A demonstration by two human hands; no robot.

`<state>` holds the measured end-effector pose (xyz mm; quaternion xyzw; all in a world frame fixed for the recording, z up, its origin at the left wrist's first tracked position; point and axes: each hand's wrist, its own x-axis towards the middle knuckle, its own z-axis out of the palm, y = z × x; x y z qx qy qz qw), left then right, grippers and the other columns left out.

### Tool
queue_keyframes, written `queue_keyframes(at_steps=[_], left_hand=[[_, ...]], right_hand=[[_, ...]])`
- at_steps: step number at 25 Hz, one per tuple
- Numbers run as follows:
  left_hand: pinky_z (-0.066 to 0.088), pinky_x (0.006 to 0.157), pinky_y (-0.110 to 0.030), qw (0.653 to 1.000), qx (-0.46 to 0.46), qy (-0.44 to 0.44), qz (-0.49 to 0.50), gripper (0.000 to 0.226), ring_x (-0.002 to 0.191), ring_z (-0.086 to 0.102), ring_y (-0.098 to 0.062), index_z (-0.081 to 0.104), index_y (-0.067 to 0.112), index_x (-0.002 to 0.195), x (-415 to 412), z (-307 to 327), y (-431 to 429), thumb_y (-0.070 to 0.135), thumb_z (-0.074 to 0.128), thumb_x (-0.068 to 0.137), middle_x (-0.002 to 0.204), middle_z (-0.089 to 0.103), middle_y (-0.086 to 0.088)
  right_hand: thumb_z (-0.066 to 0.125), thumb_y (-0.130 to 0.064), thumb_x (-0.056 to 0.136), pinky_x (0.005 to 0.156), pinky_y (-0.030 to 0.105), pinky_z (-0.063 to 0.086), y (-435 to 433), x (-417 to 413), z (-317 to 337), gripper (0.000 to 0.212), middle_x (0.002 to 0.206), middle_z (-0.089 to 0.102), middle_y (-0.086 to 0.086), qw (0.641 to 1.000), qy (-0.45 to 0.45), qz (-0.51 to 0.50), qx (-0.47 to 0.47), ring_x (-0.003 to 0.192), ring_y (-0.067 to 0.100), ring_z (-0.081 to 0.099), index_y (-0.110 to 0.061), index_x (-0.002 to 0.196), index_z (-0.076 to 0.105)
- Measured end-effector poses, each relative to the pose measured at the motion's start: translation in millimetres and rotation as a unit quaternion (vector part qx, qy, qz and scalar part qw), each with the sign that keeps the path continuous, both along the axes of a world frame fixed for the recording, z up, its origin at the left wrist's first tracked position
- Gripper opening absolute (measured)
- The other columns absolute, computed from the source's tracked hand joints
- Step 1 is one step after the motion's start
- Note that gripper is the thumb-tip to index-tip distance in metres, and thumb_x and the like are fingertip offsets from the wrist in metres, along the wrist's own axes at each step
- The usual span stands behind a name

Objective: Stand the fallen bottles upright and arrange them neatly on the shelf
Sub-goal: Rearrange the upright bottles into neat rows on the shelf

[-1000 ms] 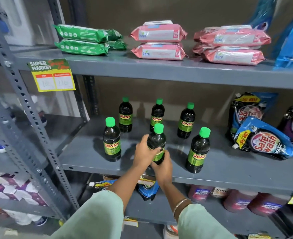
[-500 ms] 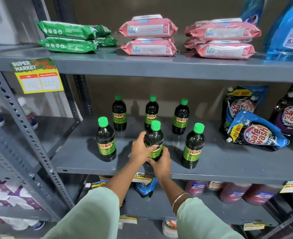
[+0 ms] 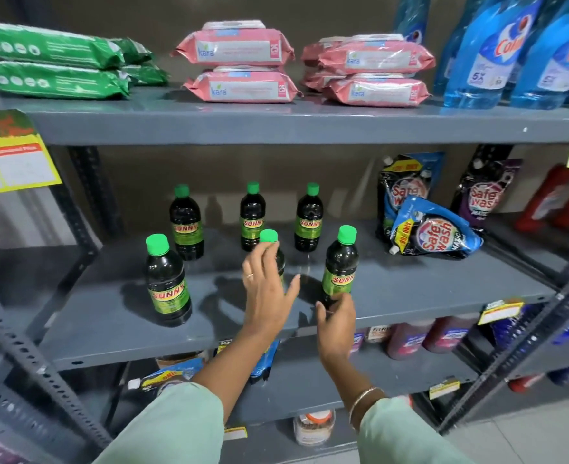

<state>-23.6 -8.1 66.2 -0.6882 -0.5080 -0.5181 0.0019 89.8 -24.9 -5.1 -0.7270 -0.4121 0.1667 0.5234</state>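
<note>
Your left hand (image 3: 265, 289) is raised in front of the front-middle Sunny bottle (image 3: 271, 244), fingers spread wide and loose, palm turned away from you; it covers most of that bottle, so only the green cap and a strip of dark body show, and you cannot tell whether any fingertip touches it. Your right hand (image 3: 336, 321) sits lower, at the front edge of the grey middle shelf (image 3: 427, 289), fingers partly curled and narrow, just beside the base of the front-right bottle (image 3: 340, 264); contact with that bottle cannot be told either. All six Sunny bottles stand upright on the middle shelf in two rows of three. The back row holds the back-left bottle (image 3: 186, 224), the back-middle bottle (image 3: 252, 217) and the back-right bottle (image 3: 309, 219), near the rear wall. The front row holds the front-left bottle (image 3: 166, 283), the one behind your left hand, and the front-right one, all well apart from each other. To the right on the same shelf lie Safewash pouches (image 3: 435, 229), one tipped forward over the others. The shelf above carries green wipe packs (image 3: 52, 61), pink Kara wipe packs (image 3: 239, 61) and blue Colin bottles (image 3: 483, 51). A yellow price tag (image 3: 12, 159) hangs at the left.
</note>
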Motion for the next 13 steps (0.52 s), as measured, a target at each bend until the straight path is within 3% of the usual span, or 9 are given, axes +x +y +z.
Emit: queue_keyframes(at_steps=[2,6,10,13], left_hand=[[0.031,0.098,-0.041,0.997,0.004,0.035,-0.071,0.057,0.110,0.037,-0.026,0.041,0.005,0.120,20.0,1.6,-1.3,0.012,0.071,0.072,0.118,0.047,-0.020],[0.037,0.099,-0.041,0.976,-0.154,-0.024,-0.151,0.059,0.117,0.043,-0.029,0.040,0.004,0.127,60.8,1.1,12.5,0.011,0.069,0.076,0.128,0.045,-0.015],[0.038,0.080,-0.026,0.950,-0.272,-0.094,-0.118,0.059,0.109,0.053,-0.028,0.046,0.005,0.119,95.1,0.0,33.9,0.014,0.076,0.069,0.118,0.057,-0.015],[0.035,0.068,-0.020,0.943,-0.300,-0.117,-0.090,0.051,0.092,0.054,-0.019,0.050,0.008,0.110,108.3,1.2,44.8,0.013,0.078,0.067,0.102,0.062,-0.007]], right_hand=[[0.068,-0.014,0.082,0.080,0.038,0.043,-0.4,20.8,1.3,0.030,0.104,0.055,0.012,1.000,0.009,-0.024,-0.002,0.102,0.031,0.052,-0.006,0.102,0.047],[0.077,-0.009,0.073,0.097,0.036,0.041,14.5,56.7,10.5,0.064,0.124,0.051,0.013,0.997,0.031,0.060,-0.037,0.122,0.029,0.046,-0.003,0.125,0.040],[0.075,-0.001,0.070,0.074,0.026,0.041,27.1,74.0,11.6,0.052,0.101,0.060,0.004,0.976,0.062,0.201,-0.061,0.098,0.026,0.060,-0.011,0.112,0.046],[0.078,-0.004,0.065,0.075,0.030,0.047,37.4,84.0,6.5,0.049,0.099,0.062,0.006,0.973,0.080,0.211,-0.044,0.092,0.022,0.059,-0.015,0.102,0.047]])
